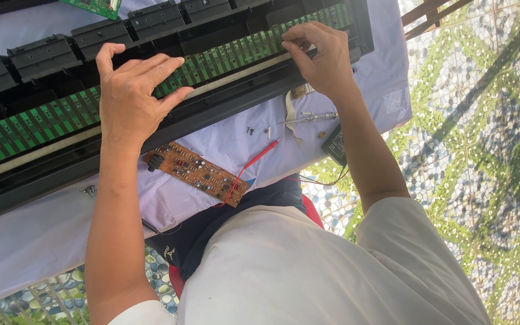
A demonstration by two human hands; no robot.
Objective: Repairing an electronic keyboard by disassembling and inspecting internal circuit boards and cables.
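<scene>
A long black keyboard chassis [212,114] lies across a white cloth, with a strip of green contact boards [43,117] running along it. My left hand [130,96] rests flat on the green strip near the middle, fingers spread and holding nothing. My right hand [320,57] is farther along the strip, fingertips pinched on the pale edge strip [242,72] beside the green boards. What exactly the fingers pinch is too small to tell.
A brown circuit board [197,173] lies on the white cloth [43,235] near my body, with a red probe lead [254,161] across it. A screwdriver [308,118], small screws [251,129] and a dark meter [335,144] lie by the cloth's edge. Pebbled floor [470,150] is beyond.
</scene>
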